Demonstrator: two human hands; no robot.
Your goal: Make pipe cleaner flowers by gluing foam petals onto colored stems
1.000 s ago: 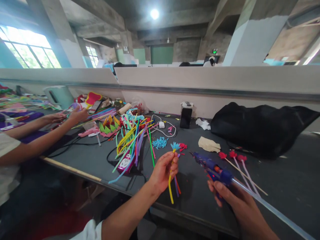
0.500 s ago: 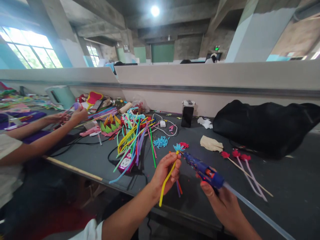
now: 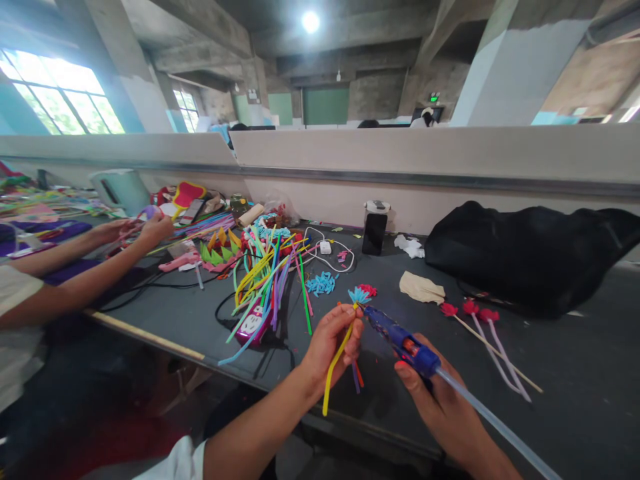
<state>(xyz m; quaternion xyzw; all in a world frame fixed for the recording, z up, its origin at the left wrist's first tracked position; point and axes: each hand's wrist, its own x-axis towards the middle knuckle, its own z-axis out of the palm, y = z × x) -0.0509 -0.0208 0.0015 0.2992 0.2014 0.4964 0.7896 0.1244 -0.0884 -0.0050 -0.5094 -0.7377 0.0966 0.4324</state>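
Note:
Between the fingertips of my left hand [image 3: 331,340] is a yellow pipe cleaner [image 3: 334,377], its free end hanging down toward me. Light blue petals [image 3: 359,295] fan out at its top, just above my fingers. My right hand [image 3: 440,393] is wrapped round a blue glue gun [image 3: 403,339]. A long clear glue stick [image 3: 495,417] sticks out of its back end. The gun's nozzle points left and meets the base of the blue petals, or is very close to it. Small red pieces [image 3: 369,290] lie just behind the petals.
Loose blue pieces [image 3: 323,283] and a heap of coloured pipe cleaners [image 3: 270,273] lie left, by a purple power strip [image 3: 251,327]. Red flowers [image 3: 471,307] on stems and a black bag [image 3: 525,257] are right. A phone [image 3: 375,233] stands behind. A co-worker's hands [image 3: 155,228] work far left.
The glue gun and my right hand have shifted slightly left, and the gun's back end has tilted a little. The yellow pipe cleaner's lower end has swung slightly right.

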